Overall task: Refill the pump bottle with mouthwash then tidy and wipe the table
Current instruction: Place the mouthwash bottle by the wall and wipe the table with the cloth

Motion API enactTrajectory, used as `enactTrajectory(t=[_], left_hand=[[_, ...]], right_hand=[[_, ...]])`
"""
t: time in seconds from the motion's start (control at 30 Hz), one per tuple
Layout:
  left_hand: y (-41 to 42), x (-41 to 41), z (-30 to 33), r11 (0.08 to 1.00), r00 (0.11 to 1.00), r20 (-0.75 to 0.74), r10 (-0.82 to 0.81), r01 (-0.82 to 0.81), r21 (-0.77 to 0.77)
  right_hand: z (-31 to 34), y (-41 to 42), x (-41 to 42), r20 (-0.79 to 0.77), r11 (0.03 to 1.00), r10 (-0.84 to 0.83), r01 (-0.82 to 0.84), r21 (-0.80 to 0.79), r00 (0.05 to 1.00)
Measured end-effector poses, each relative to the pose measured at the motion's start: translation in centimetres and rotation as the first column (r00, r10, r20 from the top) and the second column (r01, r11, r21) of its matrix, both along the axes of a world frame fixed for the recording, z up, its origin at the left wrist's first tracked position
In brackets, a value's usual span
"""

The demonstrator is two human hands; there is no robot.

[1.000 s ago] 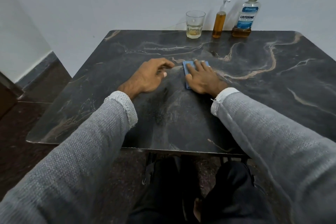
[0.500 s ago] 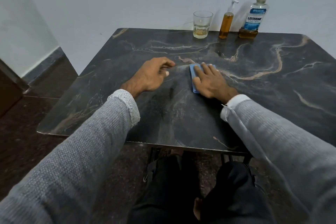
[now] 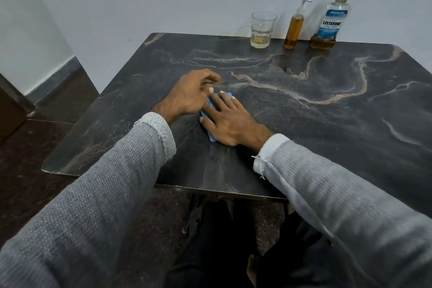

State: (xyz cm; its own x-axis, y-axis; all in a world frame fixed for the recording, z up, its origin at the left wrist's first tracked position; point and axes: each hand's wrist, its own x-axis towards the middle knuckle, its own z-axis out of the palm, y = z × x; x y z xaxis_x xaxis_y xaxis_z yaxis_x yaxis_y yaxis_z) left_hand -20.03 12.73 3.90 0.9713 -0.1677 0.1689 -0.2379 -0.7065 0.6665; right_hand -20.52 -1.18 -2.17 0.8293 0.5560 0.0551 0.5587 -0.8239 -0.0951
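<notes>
My right hand [image 3: 230, 120] lies flat on a small blue cloth [image 3: 211, 134], pressing it onto the dark marble table [image 3: 327, 124] near the middle. Only the cloth's edges show around the fingers. My left hand [image 3: 191, 94] rests beside it with fingers loosely curled, touching the right hand's fingers and holding nothing. At the table's far edge stand the pump bottle [image 3: 295, 25] full of amber liquid and the mouthwash bottle [image 3: 330, 21] with a little amber liquid at its bottom.
A drinking glass [image 3: 261, 29] with a little liquid stands left of the pump bottle, against the white wall. The table's near edge [image 3: 210, 188] is above my knees. Dark floor lies to the left.
My right hand has slid the blue cloth leftward and toward me, up against my left hand. The camera view has shifted left, so the bottles sit further right.
</notes>
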Motion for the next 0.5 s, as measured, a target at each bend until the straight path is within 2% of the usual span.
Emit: enactTrajectory(t=[0.17,0.3,0.5], left_hand=[[0.1,0.0,-0.1,0.999,1.000,0.014,0.024,-0.024,0.034],[0.9,-0.5,0.0,0.997,0.999,0.007,0.038,-0.038,0.060],[0.1,-0.8,0.0,0.997,1.000,-0.015,0.012,-0.011,0.079]], right_hand=[[0.3,0.4,5.1,-0.068,0.996,-0.085,0.085,0.004,0.994],[0.5,-4.2,7.5,-0.110,0.976,-0.218,0.220,0.005,0.970],[0.2,-11.1,3.4,-0.105,0.942,-0.333,0.335,-0.002,0.937]])
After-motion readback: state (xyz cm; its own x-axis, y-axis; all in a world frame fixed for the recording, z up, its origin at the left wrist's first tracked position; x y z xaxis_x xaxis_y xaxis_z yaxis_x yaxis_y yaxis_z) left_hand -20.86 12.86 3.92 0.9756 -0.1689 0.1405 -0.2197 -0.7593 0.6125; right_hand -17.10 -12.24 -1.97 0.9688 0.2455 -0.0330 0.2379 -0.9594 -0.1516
